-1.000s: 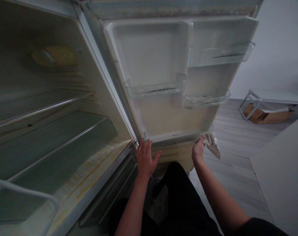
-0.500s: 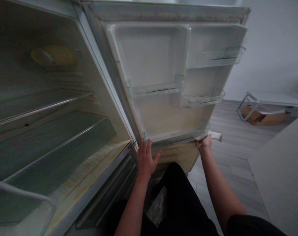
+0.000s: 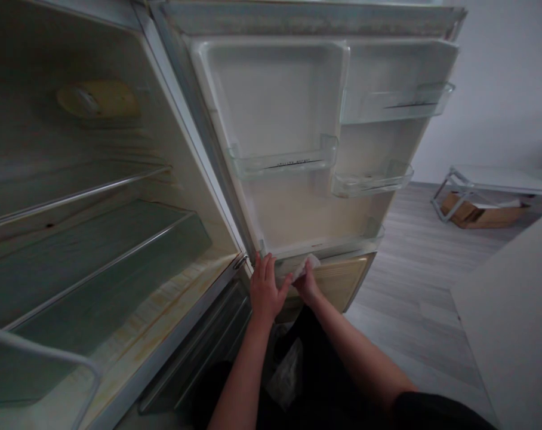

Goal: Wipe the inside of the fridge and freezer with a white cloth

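The upper fridge door point(image 3: 271, 83) stands wide open in front of me, with clear plastic bins on its inner side. My left hand point(image 3: 266, 286) lies with fingers spread against the door's lower edge near the hinge. In my right hand point(image 3: 307, 286) is a crumpled white cloth point(image 3: 307, 263), pressed at the lower edge of the door below the bottom bin point(image 3: 338, 248). The two hands are close together, the left thumb nearly at the cloth. Whether it is fabric or paper I cannot tell.
On the left, the open fridge compartment point(image 3: 217, 209) has glass shelves point(image 3: 163, 239) and yellowish stains. A white curved cable or tube point(image 3: 42, 352) crosses its lower left. A lower door point(image 3: 347, 278) stands open beneath. A small table point(image 3: 499, 178) with a cardboard box point(image 3: 486, 212) is at right.
My right hand has moved left with the white cloth along the door's lower edge, from its outer corner to beside my left hand. The left hand stays in place.
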Available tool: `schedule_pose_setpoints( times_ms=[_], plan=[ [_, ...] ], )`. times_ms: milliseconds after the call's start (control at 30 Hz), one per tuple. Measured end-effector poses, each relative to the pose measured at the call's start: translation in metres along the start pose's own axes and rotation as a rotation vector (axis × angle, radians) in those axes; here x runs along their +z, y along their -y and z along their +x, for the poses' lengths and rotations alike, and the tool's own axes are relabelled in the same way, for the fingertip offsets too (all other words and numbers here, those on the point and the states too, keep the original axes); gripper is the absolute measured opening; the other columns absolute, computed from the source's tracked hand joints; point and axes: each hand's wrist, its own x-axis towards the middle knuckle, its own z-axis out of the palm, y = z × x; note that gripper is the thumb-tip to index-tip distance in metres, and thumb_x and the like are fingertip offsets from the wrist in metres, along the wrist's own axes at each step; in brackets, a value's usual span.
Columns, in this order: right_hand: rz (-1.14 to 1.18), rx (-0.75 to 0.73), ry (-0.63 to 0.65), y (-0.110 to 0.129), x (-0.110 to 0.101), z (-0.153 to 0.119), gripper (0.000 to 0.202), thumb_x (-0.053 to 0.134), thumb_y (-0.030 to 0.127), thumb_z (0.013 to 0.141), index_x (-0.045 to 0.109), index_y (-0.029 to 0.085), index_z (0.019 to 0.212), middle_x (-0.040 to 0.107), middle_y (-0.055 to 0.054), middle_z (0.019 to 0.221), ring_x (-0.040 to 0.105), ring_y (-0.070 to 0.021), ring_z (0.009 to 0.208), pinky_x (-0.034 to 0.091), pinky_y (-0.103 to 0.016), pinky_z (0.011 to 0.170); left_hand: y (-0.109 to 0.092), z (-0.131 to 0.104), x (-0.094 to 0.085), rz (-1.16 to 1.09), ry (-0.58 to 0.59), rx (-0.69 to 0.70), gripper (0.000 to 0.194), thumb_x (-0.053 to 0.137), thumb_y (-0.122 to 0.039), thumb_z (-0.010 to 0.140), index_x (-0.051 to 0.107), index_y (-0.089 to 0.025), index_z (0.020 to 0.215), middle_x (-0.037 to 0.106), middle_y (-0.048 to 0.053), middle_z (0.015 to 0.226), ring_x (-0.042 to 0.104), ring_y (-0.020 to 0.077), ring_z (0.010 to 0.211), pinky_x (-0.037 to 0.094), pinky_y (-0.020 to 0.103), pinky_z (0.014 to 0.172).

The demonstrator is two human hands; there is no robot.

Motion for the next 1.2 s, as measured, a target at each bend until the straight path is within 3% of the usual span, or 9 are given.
schedule_pose_setpoints(
  times_ms=[133, 300, 400, 467, 600, 733, 867, 1033, 1200],
  plan=[
    [0.422, 0.038, 0.102, 0.018, 0.04, 0.003, 0.087, -0.013, 0.047, 0.103, 0.051, 0.007, 0.147, 0.069, -0.019, 0.123, 0.066, -0.0255, 0.113, 0.052, -0.039, 0.1, 0.0, 0.0, -0.002, -0.02, 0.004, -0.011, 0.055, 0.06, -0.045, 0.097, 0.048, -0.013, 0.14, 0.055, 0.02, 0.146, 0.032, 0.0361, 0.152, 0.04, 0.054, 0.117],
    [0.366, 0.15, 0.143, 0.024, 0.055, 0.007, 0.086, -0.015, 0.035, 0.103, 0.058, 0.009, 0.141, 0.072, -0.014, 0.111, 0.065, -0.0253, 0.118, 0.052, -0.038, 0.101, 0.003, 0.001, -0.007, -0.024, 0.003, -0.003, 0.05, 0.059, -0.042, 0.098, 0.05, -0.012, 0.137, 0.056, 0.02, 0.144, 0.034, 0.0366, 0.151, 0.04, 0.054, 0.118],
    [0.449, 0.077, 0.07, 0.007, 0.047, 0.01, 0.075, 0.0, 0.046, 0.104, 0.054, 0.008, 0.14, 0.068, -0.014, 0.125, 0.064, -0.0253, 0.122, 0.052, -0.038, 0.103, 0.006, 0.001, -0.01, -0.012, 0.009, 0.016, 0.052, 0.061, -0.044, 0.097, 0.05, -0.012, 0.137, 0.056, 0.02, 0.144, 0.035, 0.0377, 0.15, 0.041, 0.054, 0.117],
    [0.583, 0.062, -0.048, -0.008, 0.037, 0.012, 0.071, 0.025, 0.065, 0.098, 0.056, 0.01, 0.131, 0.066, -0.016, 0.129, 0.065, -0.0273, 0.119, 0.054, -0.039, 0.101, 0.008, 0.001, -0.012, 0.002, 0.015, 0.041, 0.052, 0.061, -0.044, 0.097, 0.051, -0.012, 0.137, 0.057, 0.019, 0.143, 0.037, 0.0377, 0.149, 0.041, 0.055, 0.116],
    [0.819, 0.089, -0.334, -0.03, 0.012, 0.013, 0.07, 0.07, 0.073, 0.068, 0.061, 0.017, 0.109, 0.073, -0.01, 0.107, 0.071, -0.0287, 0.096, 0.06, -0.039, 0.082, 0.012, -0.001, -0.013, 0.015, 0.003, 0.067, 0.05, 0.061, -0.043, 0.097, 0.052, -0.013, 0.136, 0.059, 0.018, 0.142, 0.038, 0.0366, 0.149, 0.041, 0.053, 0.117],
    [0.899, 0.043, -0.496, -0.036, -0.022, 0.005, 0.065, 0.079, 0.067, 0.062, 0.064, 0.018, 0.103, 0.074, -0.005, 0.099, 0.071, -0.0232, 0.086, 0.06, -0.032, 0.071, 0.013, -0.002, -0.013, 0.002, -0.018, 0.047, 0.048, 0.062, -0.042, 0.097, 0.052, -0.015, 0.135, 0.06, 0.017, 0.141, 0.036, 0.0352, 0.15, 0.041, 0.052, 0.117],
    [0.848, -0.016, -0.707, -0.038, -0.076, -0.005, 0.06, 0.072, 0.068, 0.07, 0.064, 0.018, 0.102, 0.074, -0.005, 0.096, 0.07, -0.019, 0.085, 0.057, -0.026, 0.069, 0.014, -0.001, -0.016, -0.004, 0.008, 0.052, 0.047, 0.061, -0.042, 0.098, 0.052, -0.015, 0.135, 0.059, 0.017, 0.142, 0.037, 0.035, 0.15, 0.041, 0.053, 0.116],
    [0.732, -0.096, -0.937, -0.031, -0.158, -0.012, 0.065, 0.042, 0.071, 0.09, 0.062, 0.015, 0.116, 0.071, -0.007, 0.106, 0.07, -0.0168, 0.095, 0.057, -0.026, 0.076, 0.014, -0.001, -0.016, -0.024, 0.002, 0.049, 0.046, 0.061, -0.042, 0.098, 0.052, -0.016, 0.135, 0.06, 0.017, 0.141, 0.038, 0.0349, 0.149, 0.041, 0.053, 0.117],
    [0.61, 0.063, -1.32, -0.021, -0.197, -0.009, 0.043, 0.052, 0.044, 0.092, 0.064, 0.009, 0.112, 0.069, -0.007, 0.106, 0.066, -0.0142, 0.092, 0.057, -0.021, 0.076, 0.012, -0.002, -0.012, -0.054, -0.014, 0.027, 0.047, 0.061, -0.041, 0.097, 0.052, -0.016, 0.135, 0.059, 0.017, 0.142, 0.035, 0.0345, 0.151, 0.039, 0.054, 0.119]
  ],
)
